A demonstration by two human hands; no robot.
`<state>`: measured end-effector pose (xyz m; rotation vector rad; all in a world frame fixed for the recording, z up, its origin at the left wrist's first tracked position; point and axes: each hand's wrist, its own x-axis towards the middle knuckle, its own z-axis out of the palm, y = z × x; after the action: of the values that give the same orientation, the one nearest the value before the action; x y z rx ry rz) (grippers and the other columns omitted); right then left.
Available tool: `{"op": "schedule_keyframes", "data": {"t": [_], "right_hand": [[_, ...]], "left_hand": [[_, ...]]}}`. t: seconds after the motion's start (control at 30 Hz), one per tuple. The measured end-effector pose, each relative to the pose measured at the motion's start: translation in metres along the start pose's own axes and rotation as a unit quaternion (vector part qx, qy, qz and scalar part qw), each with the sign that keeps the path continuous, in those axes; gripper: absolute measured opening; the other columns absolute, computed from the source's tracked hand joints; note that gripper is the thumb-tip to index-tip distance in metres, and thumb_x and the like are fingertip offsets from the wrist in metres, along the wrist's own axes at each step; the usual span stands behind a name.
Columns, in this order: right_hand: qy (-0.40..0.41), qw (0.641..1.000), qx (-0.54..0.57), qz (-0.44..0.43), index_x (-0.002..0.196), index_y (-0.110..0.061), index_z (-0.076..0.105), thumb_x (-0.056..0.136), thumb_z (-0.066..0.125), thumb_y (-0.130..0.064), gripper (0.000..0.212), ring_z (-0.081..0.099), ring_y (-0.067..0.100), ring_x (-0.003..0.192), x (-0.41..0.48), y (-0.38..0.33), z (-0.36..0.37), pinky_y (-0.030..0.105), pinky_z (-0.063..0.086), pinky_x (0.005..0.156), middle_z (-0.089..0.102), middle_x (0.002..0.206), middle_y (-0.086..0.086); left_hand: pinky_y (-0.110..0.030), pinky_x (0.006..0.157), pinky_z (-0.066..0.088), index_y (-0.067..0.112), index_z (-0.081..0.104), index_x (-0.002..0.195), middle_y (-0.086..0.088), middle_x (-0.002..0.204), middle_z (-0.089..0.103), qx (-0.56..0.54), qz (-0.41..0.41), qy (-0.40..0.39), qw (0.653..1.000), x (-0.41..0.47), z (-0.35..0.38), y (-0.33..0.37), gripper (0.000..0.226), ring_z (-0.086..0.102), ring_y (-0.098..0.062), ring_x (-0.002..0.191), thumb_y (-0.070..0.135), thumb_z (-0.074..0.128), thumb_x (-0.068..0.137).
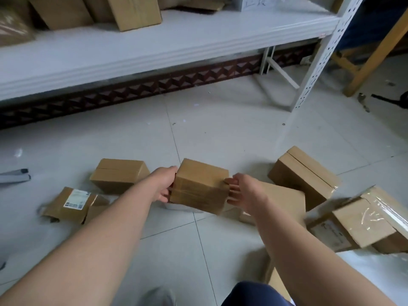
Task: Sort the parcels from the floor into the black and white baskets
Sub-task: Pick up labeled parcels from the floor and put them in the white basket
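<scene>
Left hand (164, 186) grips the left end of a brown cardboard parcel (201, 186), thumb over the upper edge and fingers curled round the lower edge. Right hand (240, 191) meets the opposite end with fingers nearly straight, their tips pressed against the cardboard (no wrap round the edge is visible). The parcel sits between the two hands, tilted and taped across its top and front. It appears raised clear of the tiled floor (198, 133), though its lower edge is blurred, so this cannot be confirmed. A white item (176, 206) lies on the floor just beneath it, mostly hidden.

Other parcels noted on the floor:
- one closed box (120, 175) just left of the left hand;
- one flat brown envelope (72, 203) with a white printed label, further left and nearer the person;
- one larger box (284, 195) directly behind the right wrist;
- one tilted box (304, 175) beyond it to the right;
- a heap of tape-wrapped boxes (371, 219) at the right edge, blurred.

White metal shelving (154, 47) runs across the far side and carries several more cardboard boxes (132, 12). A wooden frame (354, 85) stands at the right, behind the shelf post. Two grey tubes (15, 175) lie at the left edge.
</scene>
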<state>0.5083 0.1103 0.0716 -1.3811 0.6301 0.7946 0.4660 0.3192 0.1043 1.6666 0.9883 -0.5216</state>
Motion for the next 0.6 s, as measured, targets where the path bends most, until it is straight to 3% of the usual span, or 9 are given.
{"op": "schedule_keyframes", "data": {"t": [0.07, 0.17, 0.27, 0.4, 0.5, 0.6], "right_hand": [[-0.001, 1.000, 0.018, -0.011, 0.076, -0.009, 0.063, 0.089, 0.046, -0.015, 0.023, 0.054, 0.022, 0.073, 0.014, 0.005, 0.014, 0.034, 0.043, 0.075, 0.060, 0.087, 0.007], [0.000, 0.999, 0.031, -0.010, 0.072, -0.011, 0.063, 0.090, 0.045, -0.016, 0.026, 0.055, 0.021, 0.073, 0.037, 0.016, 0.030, 0.031, 0.037, 0.068, 0.064, 0.091, 0.005], [-0.008, 0.999, 0.041, -0.005, 0.083, -0.010, 0.067, 0.091, 0.044, -0.017, 0.025, 0.058, 0.020, 0.081, 0.056, 0.030, 0.038, 0.032, 0.039, 0.072, 0.066, 0.095, 0.005], [-0.011, 0.999, 0.049, -0.017, 0.089, -0.008, 0.066, 0.091, 0.048, -0.013, 0.019, 0.063, 0.021, 0.091, 0.073, 0.045, 0.045, 0.033, 0.041, 0.084, 0.067, 0.092, 0.005], [0.007, 0.999, 0.048, -0.025, 0.089, -0.011, 0.067, 0.092, 0.052, -0.013, 0.015, 0.064, 0.021, 0.095, 0.086, 0.053, 0.050, 0.031, 0.041, 0.081, 0.067, 0.092, 0.006], [0.025, 0.998, 0.032, -0.038, 0.108, -0.010, 0.065, 0.096, 0.050, -0.021, 0.022, 0.061, 0.028, 0.114, 0.097, 0.057, 0.054, 0.034, 0.043, 0.093, 0.064, 0.115, 0.016]], "left_hand": [[-0.037, 0.085, 0.044, 0.017, 0.055, 0.084, -0.006, 0.086, 0.060, -0.022, 0.011, 0.024, 0.999, 0.013, -0.008, -0.009, 0.033, 0.058, -0.024, 0.079, 0.034, 0.034, 0.103], [-0.031, 0.080, 0.042, 0.022, 0.048, 0.078, 0.001, 0.078, 0.052, -0.042, 0.008, 0.048, 0.998, 0.033, -0.011, -0.024, 0.033, 0.050, -0.015, 0.070, 0.033, 0.032, 0.105], [-0.028, 0.068, 0.040, 0.019, 0.053, 0.088, 0.001, 0.079, 0.050, -0.054, -0.009, 0.059, 0.997, 0.057, -0.013, -0.041, 0.030, 0.048, -0.016, 0.070, 0.033, 0.032, 0.104], [-0.041, 0.098, 0.042, 0.019, 0.046, 0.137, -0.005, 0.121, 0.053, -0.073, -0.027, 0.057, 0.995, 0.084, -0.014, -0.065, 0.041, 0.052, -0.029, 0.113, 0.039, 0.034, 0.103], [-0.044, 0.101, 0.041, 0.018, 0.044, 0.141, -0.006, 0.128, 0.053, -0.089, -0.036, 0.068, 0.993, 0.092, -0.013, -0.073, 0.046, 0.052, -0.031, 0.115, 0.043, 0.036, 0.102], [-0.045, 0.103, 0.039, 0.017, 0.048, 0.137, -0.004, 0.133, 0.055, -0.110, -0.040, 0.077, 0.990, 0.100, -0.015, -0.073, 0.051, 0.053, -0.029, 0.118, 0.049, 0.037, 0.100]]}}
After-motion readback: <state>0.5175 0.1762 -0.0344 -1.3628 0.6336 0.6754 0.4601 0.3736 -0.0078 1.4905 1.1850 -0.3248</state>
